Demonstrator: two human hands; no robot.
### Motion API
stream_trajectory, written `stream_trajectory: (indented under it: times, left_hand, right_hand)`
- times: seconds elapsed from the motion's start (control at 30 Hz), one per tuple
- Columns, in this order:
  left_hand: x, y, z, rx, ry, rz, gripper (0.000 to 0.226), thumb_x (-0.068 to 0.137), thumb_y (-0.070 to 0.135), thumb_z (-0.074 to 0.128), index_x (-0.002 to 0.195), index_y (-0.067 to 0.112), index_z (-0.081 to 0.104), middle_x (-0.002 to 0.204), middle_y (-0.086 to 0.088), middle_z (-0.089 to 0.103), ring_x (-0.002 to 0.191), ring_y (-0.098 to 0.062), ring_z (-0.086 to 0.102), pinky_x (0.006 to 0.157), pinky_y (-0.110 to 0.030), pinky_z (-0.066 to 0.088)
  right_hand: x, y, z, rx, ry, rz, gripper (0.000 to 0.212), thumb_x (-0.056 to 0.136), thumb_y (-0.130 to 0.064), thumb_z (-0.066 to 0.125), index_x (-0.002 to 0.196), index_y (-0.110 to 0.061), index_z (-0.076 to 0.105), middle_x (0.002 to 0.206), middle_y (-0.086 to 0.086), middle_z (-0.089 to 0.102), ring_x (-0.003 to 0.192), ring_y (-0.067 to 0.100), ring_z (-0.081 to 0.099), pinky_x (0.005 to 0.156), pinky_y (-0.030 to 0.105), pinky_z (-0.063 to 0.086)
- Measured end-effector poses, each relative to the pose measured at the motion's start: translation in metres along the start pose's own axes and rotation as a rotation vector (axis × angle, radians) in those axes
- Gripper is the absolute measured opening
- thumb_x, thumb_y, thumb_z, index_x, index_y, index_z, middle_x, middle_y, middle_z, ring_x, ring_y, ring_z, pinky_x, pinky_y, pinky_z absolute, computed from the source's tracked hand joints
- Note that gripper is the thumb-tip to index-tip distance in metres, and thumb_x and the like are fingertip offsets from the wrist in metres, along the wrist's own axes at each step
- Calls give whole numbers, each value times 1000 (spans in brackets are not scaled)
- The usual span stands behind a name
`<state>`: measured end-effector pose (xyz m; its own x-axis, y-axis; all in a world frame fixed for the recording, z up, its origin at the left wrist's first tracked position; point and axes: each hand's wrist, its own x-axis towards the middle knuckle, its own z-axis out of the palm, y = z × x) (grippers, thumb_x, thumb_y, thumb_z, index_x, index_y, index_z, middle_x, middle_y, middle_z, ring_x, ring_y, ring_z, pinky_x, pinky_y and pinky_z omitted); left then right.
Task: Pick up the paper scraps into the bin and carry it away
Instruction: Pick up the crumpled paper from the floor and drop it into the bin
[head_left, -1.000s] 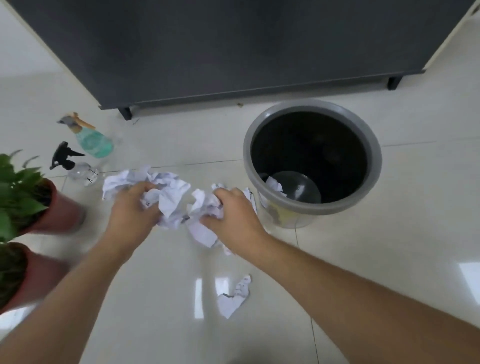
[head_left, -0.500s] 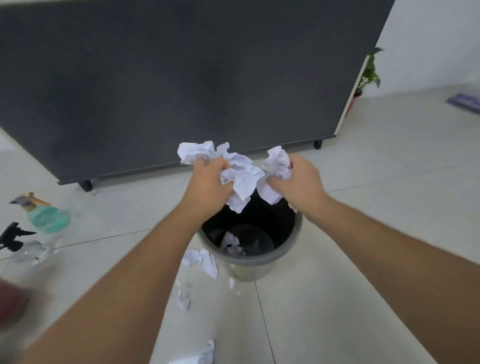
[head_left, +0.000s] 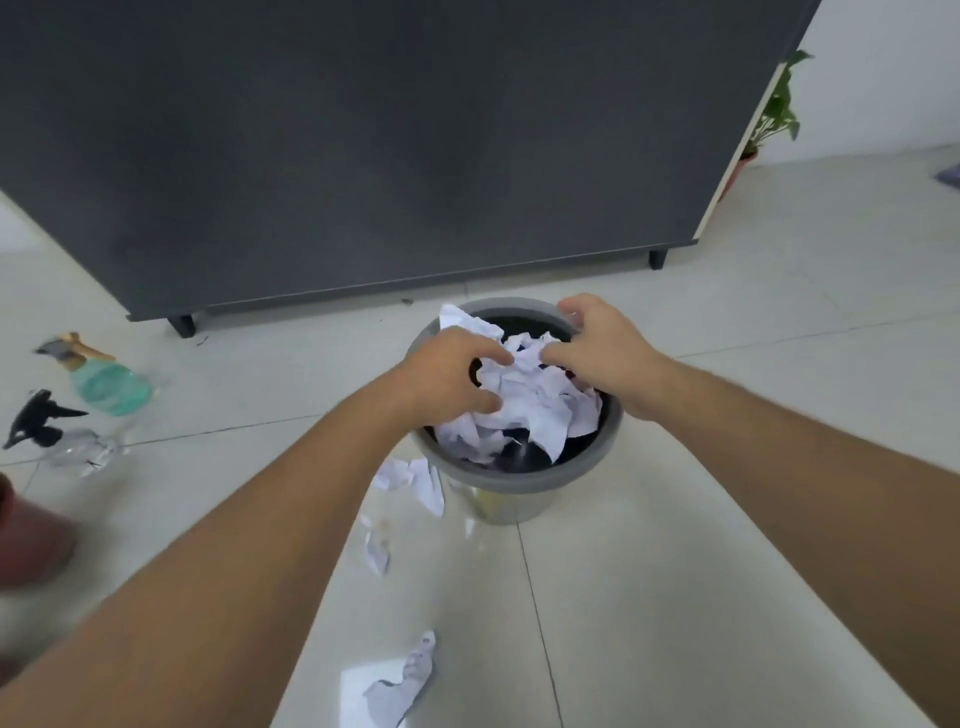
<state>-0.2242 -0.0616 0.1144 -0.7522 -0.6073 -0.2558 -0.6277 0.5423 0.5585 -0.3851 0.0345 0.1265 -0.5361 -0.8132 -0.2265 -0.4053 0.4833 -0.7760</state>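
Observation:
A grey round bin (head_left: 524, 480) stands on the pale tiled floor. A wad of crumpled white paper scraps (head_left: 535, 405) fills its mouth. My left hand (head_left: 447, 379) is over the bin's left rim, fingers loosely curled and apart against the wad. My right hand (head_left: 602, 348) hovers over the far right rim with its fingers spread, the fingertips touching the paper. Loose scraps lie on the floor: one (head_left: 415, 480) against the bin's left side, a small one (head_left: 376, 553) nearer me, and another (head_left: 402, 686) close to the bottom edge.
A dark grey cabinet (head_left: 389, 156) on short legs stands right behind the bin. A green spray bottle (head_left: 106, 387) and a clear one with a black trigger (head_left: 62, 436) lie at the left. A red pot (head_left: 31, 535) is at the left edge, a potted plant (head_left: 774, 114) far right.
Both hands lifted the paper wad off the floor, carried it over the bin and lowered it into the bin's mouth. Their fingers have loosened from the paper. Some scraps fell beside the bin.

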Motion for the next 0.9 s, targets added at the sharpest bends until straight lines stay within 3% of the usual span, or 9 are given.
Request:
stream_trajectory:
  times: [0.1,0.2,0.3,0.37,0.47,0.6,0.73,0.8,0.9]
  left_hand:
    - [-23,-28,-29,-282,240,-47,23,81,23,74,104,27,75,107,3,70,98,-12,66,84,-36,56]
    - [-42,-89,-39,-465,422,-208,18,80,20,75,99,23,73,108,-5,71,86,-17,65,82,-44,58]
    - [-59,-155,-10,-328,320,-446,44,76,21,80,117,25,65,124,-9,61,94,-20,60,83,-37,52]
    - [-68,-187,19,-215,187,-528,70,70,23,86,133,25,55,135,-12,52,107,-23,57,92,-35,49]
    - [-73,-213,57,-22,-1,-558,103,64,32,88,150,27,33,150,-14,36,137,-31,37,110,-38,34]
    - [-65,-233,96,35,-115,-605,127,58,45,88,155,38,7,163,-16,-1,148,-40,3,117,-47,19]
    - [-54,-247,127,-4,-132,-600,120,59,61,79,151,50,2,163,-9,-14,148,-43,-4,113,-60,25]
    - [-56,-252,144,76,-110,-551,106,65,72,67,149,52,7,164,-8,-10,147,-43,3,107,-63,32]
    - [-66,-261,166,266,-44,-477,79,75,71,57,144,49,24,161,-8,7,138,-38,24,92,-55,45]
  right_hand:
    - [-8,-20,9,-98,8,-58,57,86,-26,65,139,-15,46,136,3,53,103,20,58,91,42,54]
    - [-32,-44,36,-32,73,-196,34,88,-27,63,121,-20,60,117,-4,64,91,12,60,82,28,50]
    - [-69,-53,90,78,-111,-259,14,89,-26,64,102,-24,65,91,-10,66,75,7,62,67,21,54]
    - [-88,-42,132,75,-281,-260,14,87,-30,66,101,-25,64,89,-11,63,74,6,60,64,19,51]
    - [-89,-4,193,-53,-409,-217,33,84,-34,68,115,-27,57,110,-9,53,94,7,55,72,16,43]
    - [-49,41,254,-205,-374,-103,63,81,-31,73,136,-23,45,136,1,41,125,18,43,99,30,44]
    - [-12,63,295,-353,-270,-84,64,81,-30,74,136,-19,44,139,10,41,128,29,41,103,37,43]
    - [0,69,306,-443,-254,-115,60,85,-27,69,138,-19,42,143,12,38,131,30,37,104,38,39]
    - [16,78,318,-607,-193,-207,61,87,-22,63,142,-24,37,150,14,30,133,31,32,106,41,33]
